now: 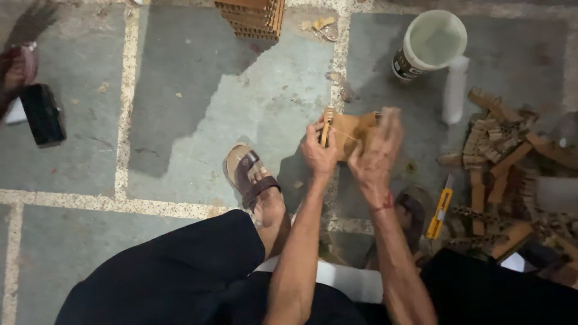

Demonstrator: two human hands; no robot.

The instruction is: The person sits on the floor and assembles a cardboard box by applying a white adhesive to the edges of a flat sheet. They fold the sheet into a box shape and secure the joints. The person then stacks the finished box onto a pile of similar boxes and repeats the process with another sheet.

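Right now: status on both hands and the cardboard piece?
Left hand pinching a corrugated strip at the cardboard piece. Right hand on its far side, blurred. Yellow utility knife and cardboard scrap pile lie to the right.

I see both forearms extended forward; left hand [319,150] fingers pinched closed, right hand [376,150] raised, blurred, fingers curled.

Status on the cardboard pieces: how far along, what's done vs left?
Done, apparently: a stack of finished corrugated pieces stands at the top edge. In hand: the left hand and right hand hold a cardboard piece together; the right is motion-blurred. Left: a large loose pile of cardboard strips on the right, beside a yellow utility knife and a white bucket.
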